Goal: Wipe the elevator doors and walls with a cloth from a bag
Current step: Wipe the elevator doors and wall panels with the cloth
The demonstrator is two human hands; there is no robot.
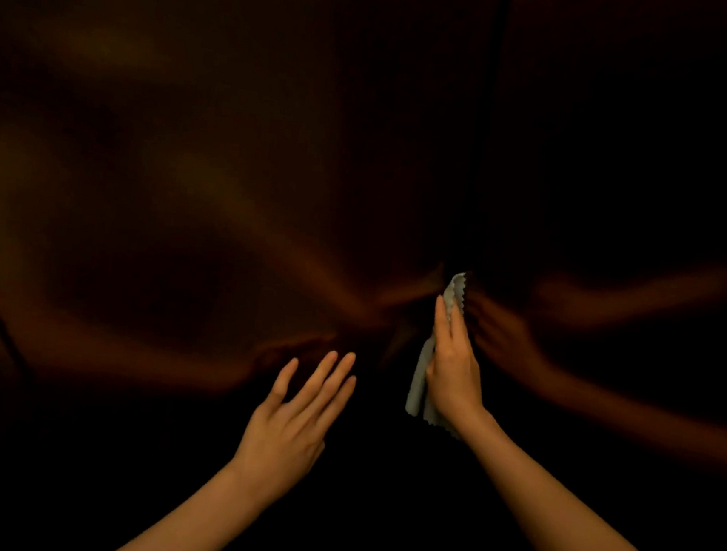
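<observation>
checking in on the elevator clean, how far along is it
Done: the cloth is out of its bag. In hand: the right hand presses it against the dark door by the centre seam; the left hand is open beside it. Left: cannot tell how much is wiped.

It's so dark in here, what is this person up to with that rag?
A person is wiping dark, shiny elevator doors. The right hand presses a pale cloth flat near the seam between the doors. The left hand is spread open by the door beside it, holding nothing. Dim reflections of both arms show in the metal.
</observation>
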